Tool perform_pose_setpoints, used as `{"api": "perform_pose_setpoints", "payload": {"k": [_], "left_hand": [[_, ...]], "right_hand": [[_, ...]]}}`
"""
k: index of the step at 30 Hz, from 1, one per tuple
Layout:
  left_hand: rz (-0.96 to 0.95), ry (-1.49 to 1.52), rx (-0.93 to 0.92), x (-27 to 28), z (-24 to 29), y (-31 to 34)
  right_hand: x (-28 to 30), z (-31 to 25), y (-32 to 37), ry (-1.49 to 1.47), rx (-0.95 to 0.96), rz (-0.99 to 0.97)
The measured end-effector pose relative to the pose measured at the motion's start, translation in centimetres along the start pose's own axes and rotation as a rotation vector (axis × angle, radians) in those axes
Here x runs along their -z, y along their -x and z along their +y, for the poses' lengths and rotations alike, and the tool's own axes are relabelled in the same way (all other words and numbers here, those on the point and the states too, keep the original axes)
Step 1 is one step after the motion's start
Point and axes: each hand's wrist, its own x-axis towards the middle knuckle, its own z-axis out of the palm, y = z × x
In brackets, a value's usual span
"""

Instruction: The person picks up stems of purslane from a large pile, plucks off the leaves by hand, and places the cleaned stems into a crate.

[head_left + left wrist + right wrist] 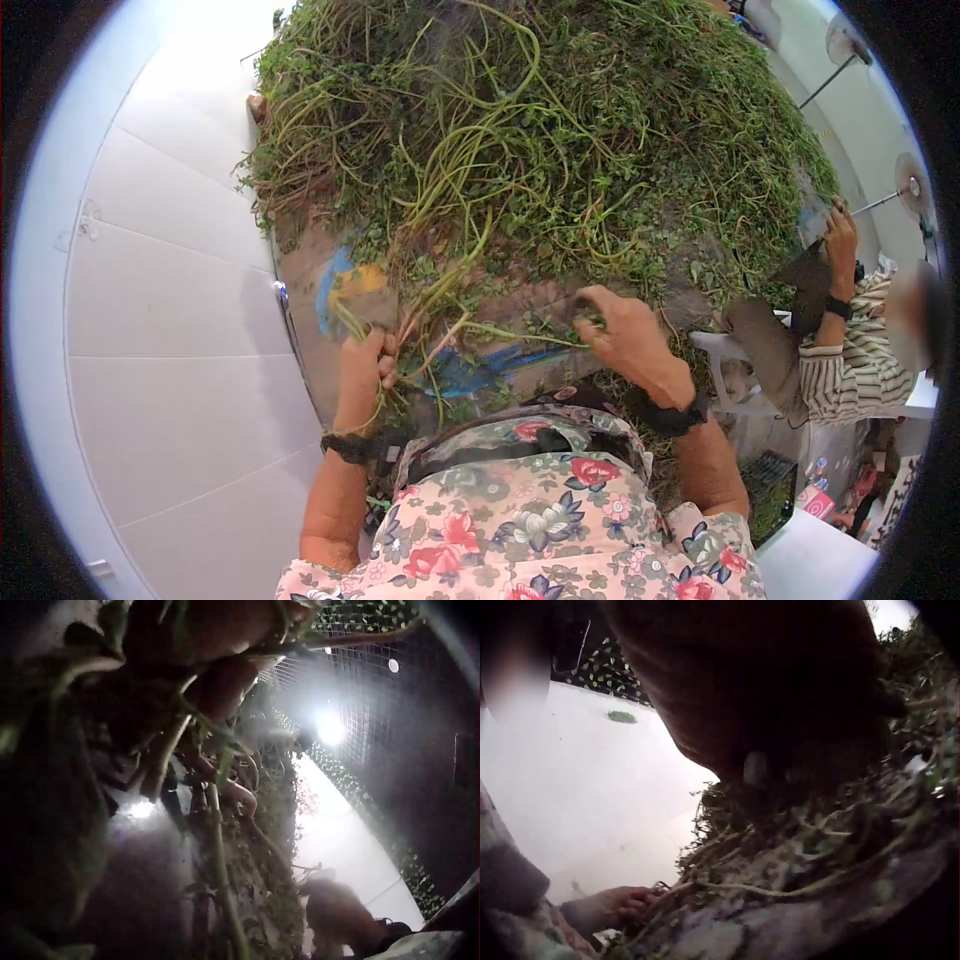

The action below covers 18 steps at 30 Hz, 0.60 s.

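A large heap of green leafy stems (520,130) covers the far part of a table (300,270). At the near left, the left hand (365,370) grips a bunch of long stems (425,305) that run back into the heap. In the right wrist view the left hand (626,904) is low at the left, round the stem ends. To the right, the right hand (630,335) has its fingers curled inward near a stem tip; something dark and green shows at the fingertips, unclear. Fingers (225,686) and stems close to the camera fill the left wrist view.
Another person in a striped shirt (850,370) sits at the right, a hand (842,240) near the heap. A white chair (725,370) stands between. Fans (908,185) are at the far right, a white wall panel (180,300) at the left, a dark crate (770,485) lower right.
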Motion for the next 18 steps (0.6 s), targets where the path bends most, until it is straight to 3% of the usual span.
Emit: {"api": "perform_pose_setpoints", "payload": {"k": [4, 7, 10, 11, 15, 18], "left_hand": [[-0.026, 0.003, -0.038, 0.3, -0.4, 0.0], [-0.03, 0.032, -0.063, 0.0, -0.1, 0.2], [-0.011, 0.034, -0.056, 0.0, -0.2, 0.2], [-0.001, 0.034, -0.051, -0.1, -0.2, 0.2], [-0.061, 0.015, -0.042, 0.5, -0.3, 0.0], [-0.062, 0.019, -0.041, 0.3, -0.2, 0.1]], "right_hand": [[-0.9, -2.2, -3.9, 0.118, 0.034, 0.013], [-0.5, -1.9, -7.9, 0.25, -0.167, 0.061], [-1.6, 0.1, -9.5, 0.374, 0.067, 0.134], [-1.6, 0.6, -9.9, 0.362, -0.001, 0.147], [-1.4, 1.2, -9.5, 0.289, 0.032, 0.017], [-1.4, 0.8, -5.5, 0.215, 0.064, -0.107]]}}
